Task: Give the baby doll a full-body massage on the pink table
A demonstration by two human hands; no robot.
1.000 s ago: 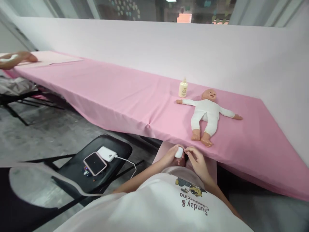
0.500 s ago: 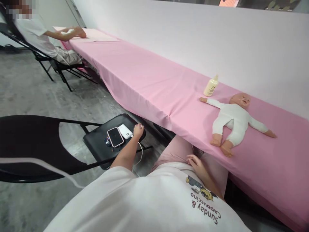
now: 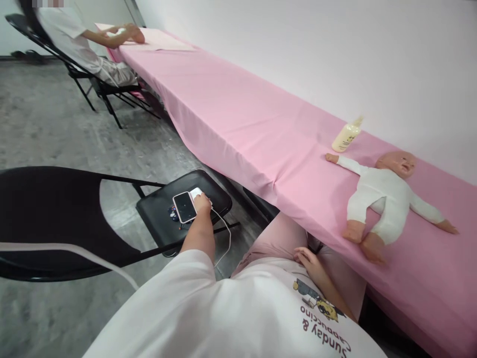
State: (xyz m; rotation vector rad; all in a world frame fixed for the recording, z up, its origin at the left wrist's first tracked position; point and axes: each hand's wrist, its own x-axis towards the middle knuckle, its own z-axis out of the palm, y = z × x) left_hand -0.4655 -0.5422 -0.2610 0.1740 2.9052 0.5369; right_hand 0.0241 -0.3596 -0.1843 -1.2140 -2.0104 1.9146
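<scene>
Left hand [image 3: 202, 203] now down on the black folding chair [image 3: 208, 191] to the left, lying over the white power bank [image 3: 195, 192], just beside the pink-cased phone [image 3: 185, 207]; half a second ago hovering at the chair's edge, a second ago up at the lap, pinching a small white object with the other hand. That object no longer in view. Left fingers curled over the power bank, but whether clamped on it or only resting: cannot tell from this angle. White cable [image 3: 223, 233] trailing from under the hand off the seat edge.

Right hand [image 3: 308, 259] resting on the lap against the pink trousers, fingers loosely apart, holding nothing.

Baby doll [image 3: 383, 196] in a white suit lying face up on the pink-covered surface [image 3: 238, 119], untouched, well apart from both hands; cream bottle [image 3: 347, 136] upright near its outstretched arm.

Attention shifted, by the look of it, from the lap to the chair. At the far end of the surface, another person [image 3: 80, 42] seated, hands on the cloth.
</scene>
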